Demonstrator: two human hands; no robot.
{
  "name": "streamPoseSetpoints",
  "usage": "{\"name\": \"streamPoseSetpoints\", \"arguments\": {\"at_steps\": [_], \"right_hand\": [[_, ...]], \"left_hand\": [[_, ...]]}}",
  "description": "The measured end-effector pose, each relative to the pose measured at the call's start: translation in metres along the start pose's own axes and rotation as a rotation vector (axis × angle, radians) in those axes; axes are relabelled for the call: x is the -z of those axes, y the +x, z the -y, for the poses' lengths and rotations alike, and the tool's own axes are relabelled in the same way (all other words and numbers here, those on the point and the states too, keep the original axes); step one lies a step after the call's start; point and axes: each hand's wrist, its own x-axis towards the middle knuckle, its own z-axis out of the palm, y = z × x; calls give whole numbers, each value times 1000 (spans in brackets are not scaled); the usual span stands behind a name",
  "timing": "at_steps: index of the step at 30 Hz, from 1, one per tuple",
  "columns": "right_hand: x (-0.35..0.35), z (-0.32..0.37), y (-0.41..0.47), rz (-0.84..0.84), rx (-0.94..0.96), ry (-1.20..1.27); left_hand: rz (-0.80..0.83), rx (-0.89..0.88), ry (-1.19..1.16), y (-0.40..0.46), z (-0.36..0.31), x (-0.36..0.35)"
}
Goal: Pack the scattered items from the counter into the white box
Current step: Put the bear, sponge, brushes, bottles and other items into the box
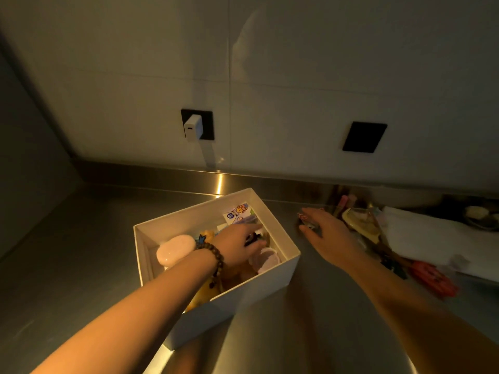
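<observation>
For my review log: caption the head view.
Left hand inside the white rectangular box; right hand reaching toward scattered items.

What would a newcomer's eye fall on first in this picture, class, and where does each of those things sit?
Most striking is the white box at the centre of the steel counter, with the left hand reaching into it among a pink case and other small things. To its right, the right hand stretches over a blurred pile of scattered items. On the wall behind, a white charger sits in a dark socket.
</observation>
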Motion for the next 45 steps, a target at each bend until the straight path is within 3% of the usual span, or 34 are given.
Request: {"name": "streamPoseSetpoints", "arguments": {"at_steps": [6, 11, 19, 26, 30, 34, 36, 40, 45], "right_hand": [[2, -2, -13, -51, -59, 36], [15, -18, -34, -93, -52, 79], [39, -88, -71, -72, -238, 66], [65, -192, -106, -57, -379, 25], [78, -249, -132, -119, -352, 25], [82, -290, -151, -150, -533, -2], [82, -304, -154, -130, -527, -2], [71, -314, -154, -16, -458, 30], [59, -312, -147, -35, -459, -50]], "left_hand": [[-203, 26, -14, 13, -38, -1], [-172, -84, -17, 28, -80, -26], [-182, -219, -40, 49, -139, -72], [-54, -45, -5, 82, -199, -151], [17, 65, -14, 101, -234, -207], [37, 162, -24, 116, -248, -246], [47, 223, 12, 122, -250, -259], [-55, 263, 89, 131, -251, -276], [-151, 277, 175, 138, -249, -279]]}}
